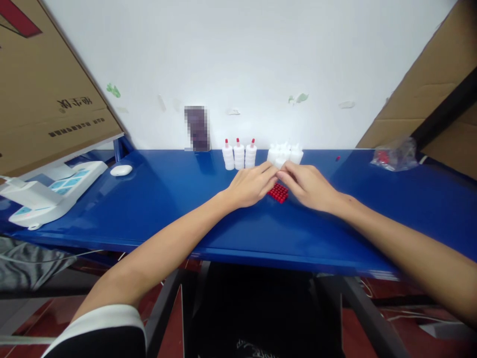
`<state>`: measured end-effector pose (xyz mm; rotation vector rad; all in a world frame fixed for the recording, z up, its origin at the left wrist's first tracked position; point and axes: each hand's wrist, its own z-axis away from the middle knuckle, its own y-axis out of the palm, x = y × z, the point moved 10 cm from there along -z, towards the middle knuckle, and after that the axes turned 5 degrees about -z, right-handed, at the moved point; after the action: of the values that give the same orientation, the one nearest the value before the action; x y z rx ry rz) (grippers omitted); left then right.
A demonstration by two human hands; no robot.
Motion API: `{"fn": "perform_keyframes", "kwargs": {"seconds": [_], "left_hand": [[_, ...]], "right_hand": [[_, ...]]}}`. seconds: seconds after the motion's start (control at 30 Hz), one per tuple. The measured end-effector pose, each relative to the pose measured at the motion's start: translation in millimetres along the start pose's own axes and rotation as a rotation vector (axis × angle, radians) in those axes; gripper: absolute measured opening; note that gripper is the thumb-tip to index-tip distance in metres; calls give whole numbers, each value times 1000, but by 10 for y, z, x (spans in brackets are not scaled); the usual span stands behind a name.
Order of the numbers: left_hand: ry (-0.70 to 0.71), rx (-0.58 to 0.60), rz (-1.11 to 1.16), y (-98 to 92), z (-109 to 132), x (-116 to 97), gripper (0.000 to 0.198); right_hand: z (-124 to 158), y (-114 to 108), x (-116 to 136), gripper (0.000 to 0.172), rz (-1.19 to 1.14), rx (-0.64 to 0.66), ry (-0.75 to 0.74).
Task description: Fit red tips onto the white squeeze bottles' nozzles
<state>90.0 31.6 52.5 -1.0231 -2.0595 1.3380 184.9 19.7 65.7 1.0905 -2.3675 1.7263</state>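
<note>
My left hand and my right hand meet at the fingertips over the middle of the blue table, both with fingers curled and pressed together. What lies between the fingers, if anything, is hidden. Just below them sits a tight block of small red caps, its far edge covered by my fingers. Behind the hands stands a group of white squeeze bottles without red tips, partly hidden. To the left, three white bottles stand upright in a row, each topped with a red cap.
A single red cap lies at the right, near a clear plastic bag with red pieces inside. Leaning against the wall is a pixelated dark phone-like object. A white earbud-like case and power strip lie left. Cardboard flanks both sides.
</note>
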Motion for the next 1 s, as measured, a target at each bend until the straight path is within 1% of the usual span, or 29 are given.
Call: {"fn": "perform_keyframes", "kwargs": {"seconds": [0.1, 0.17, 0.27, 0.33, 0.43, 0.53, 0.6, 0.73, 0.9, 1.0], "left_hand": [[-1, 2, 4, 2, -6, -10, 36], [-18, -4, 14, -16, -10, 23, 41], [-65, -43, 34, -77, -11, 135, 47], [-82, -76, 48, -112, -8, 205, 46], [-93, -92, 66, -104, 0, 271, 44], [-101, -77, 82, -61, 8, 284, 43], [-105, -67, 89, -44, 11, 279, 43], [-123, -61, 99, -41, 9, 294, 40], [-143, -47, 106, -6, 6, 338, 32], [-140, -37, 110, 27, 12, 345, 25]], "right_hand": [[3, 27, 7, 34, 15, 38, -20], [10, 17, 16, 36, 20, 54, -42], [23, -79, 11, 39, 9, 30, -54], [28, -138, -4, 39, 9, 26, -59], [29, -116, -81, 37, 86, 112, -46], [40, -49, -238, 36, 197, 221, 4], [53, -30, -357, 37, 250, 264, 47], [104, 15, -540, 34, 282, 351, 120], [151, 76, -600, 38, 233, 423, 160], [167, 127, -598, 37, 234, 476, 173]]}}
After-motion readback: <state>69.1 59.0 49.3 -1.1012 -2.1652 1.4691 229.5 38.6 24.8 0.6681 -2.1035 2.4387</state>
